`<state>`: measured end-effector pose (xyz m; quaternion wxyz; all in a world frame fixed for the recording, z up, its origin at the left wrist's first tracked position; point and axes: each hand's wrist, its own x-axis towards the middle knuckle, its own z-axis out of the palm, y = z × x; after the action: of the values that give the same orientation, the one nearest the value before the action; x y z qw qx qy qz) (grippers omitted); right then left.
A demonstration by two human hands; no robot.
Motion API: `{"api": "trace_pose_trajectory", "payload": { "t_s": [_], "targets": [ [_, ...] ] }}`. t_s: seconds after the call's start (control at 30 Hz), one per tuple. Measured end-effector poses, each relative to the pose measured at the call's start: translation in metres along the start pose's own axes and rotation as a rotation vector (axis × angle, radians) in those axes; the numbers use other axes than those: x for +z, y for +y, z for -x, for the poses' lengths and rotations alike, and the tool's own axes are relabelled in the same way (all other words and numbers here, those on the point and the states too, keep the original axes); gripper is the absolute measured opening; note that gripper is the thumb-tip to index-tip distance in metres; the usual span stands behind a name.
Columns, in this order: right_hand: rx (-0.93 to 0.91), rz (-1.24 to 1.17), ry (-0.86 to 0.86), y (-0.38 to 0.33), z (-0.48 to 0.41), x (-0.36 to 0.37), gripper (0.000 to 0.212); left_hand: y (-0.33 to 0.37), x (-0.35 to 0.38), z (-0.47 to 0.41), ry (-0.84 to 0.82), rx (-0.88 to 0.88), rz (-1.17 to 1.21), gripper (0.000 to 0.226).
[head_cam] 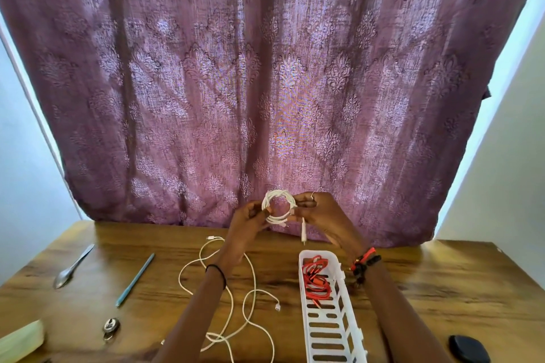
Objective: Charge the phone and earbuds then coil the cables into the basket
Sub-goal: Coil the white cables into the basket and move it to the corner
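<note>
Your left grip (pixel 249 222) and right grip (pixel 321 218) pinch a coiled white cable (pixel 278 194) from either side, raised above the surface (pixel 427 289) — one plug end dangles below. A loose white cable (pixel 277 307) sprawls under your left wrist; the white basket (pixel 327 323) beside it holds a red cable (pixel 317 277).

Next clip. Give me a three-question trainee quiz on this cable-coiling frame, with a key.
1. True or false: the white basket already holds a red cable.
2. The coiled white cable is held by: A one hand, B both hands, C neither.
3. Fill in: the loose white cable lies on the table to the basket's ____.
Key: 1 true; 2 B, left hand and right hand; 3 left.
</note>
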<state>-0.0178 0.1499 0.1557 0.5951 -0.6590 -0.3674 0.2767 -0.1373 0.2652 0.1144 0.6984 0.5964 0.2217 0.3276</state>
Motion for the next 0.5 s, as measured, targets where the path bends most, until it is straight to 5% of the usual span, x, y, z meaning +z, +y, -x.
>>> {"api": "trace_pose_trajectory", "payload": {
  "t_s": [0.2, 0.4, 0.5],
  "targets": [
    [-0.194, 0.307, 0.046, 0.0, -0.005, -0.005, 0.026, 0.02, 0.0, 0.01, -0.268, -0.116, 0.052, 0.023],
    [-0.211, 0.489, -0.251, -0.007, 0.002, -0.012, 0.035, 0.027, -0.007, 0.009, -0.309, -0.089, -0.02, 0.024],
    [-0.221, 0.58, -0.229, -0.01, -0.001, -0.014, 0.033, 0.025, -0.009, 0.008, -0.273, -0.076, -0.015, 0.026]
  ]
}}
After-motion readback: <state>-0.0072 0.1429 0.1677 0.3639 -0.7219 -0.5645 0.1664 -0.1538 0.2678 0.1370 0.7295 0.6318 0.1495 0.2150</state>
